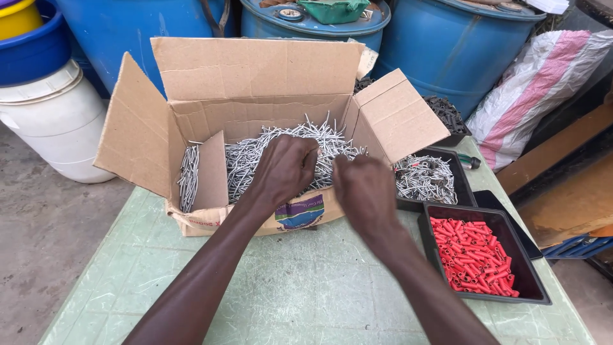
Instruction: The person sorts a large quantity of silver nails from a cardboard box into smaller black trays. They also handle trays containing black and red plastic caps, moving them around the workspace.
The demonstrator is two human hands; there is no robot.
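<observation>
Silvery bent metal wire pieces (281,150) fill an open brown cardboard box (255,115) on a pale green table (306,281). The left hand (285,167) reaches over the box's front wall, fingers curled down into the heap; whether it grips any cannot be told. The right hand (365,185) hovers just beside it at the box's front edge, loosely closed, back to the camera, its hold hidden. These wires look light, stiff and tangle-prone with sharp ends, best pinched mid-length. To the right sit a black tray of similar wires (426,179) and a black tray of red plastic tubes (476,255).
</observation>
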